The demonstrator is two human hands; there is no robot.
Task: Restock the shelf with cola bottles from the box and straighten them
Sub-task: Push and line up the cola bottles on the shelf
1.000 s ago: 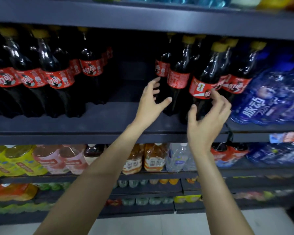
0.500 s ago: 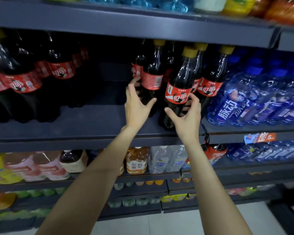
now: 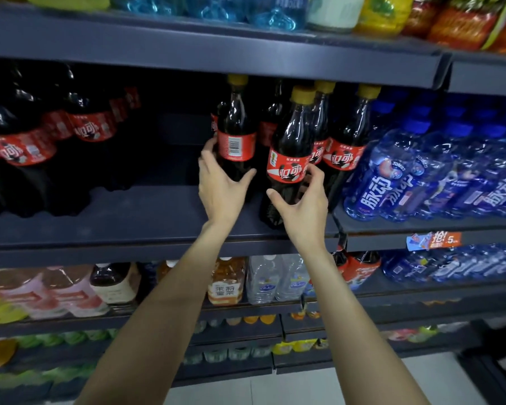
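- At centre frame, the left hand (image 3: pixel 221 187) wraps round the lower body of a cola bottle (image 3: pixel 236 133), its barcode facing out, probably to turn the label forward.
- Just right of it, the right hand (image 3: pixel 303 201) cups a second cola bottle (image 3: pixel 289 159), fingers curled round its waist; this one leans left, so the grip seems meant to stand it upright.
- Both bottles rest on the dark, flat shelf (image 3: pixel 146 211): smooth, glossy plastic, dark liquid, red labels, yellow caps.
- Blue bottles (image 3: pixel 421 173) crowd the right side.
- No box is in view.
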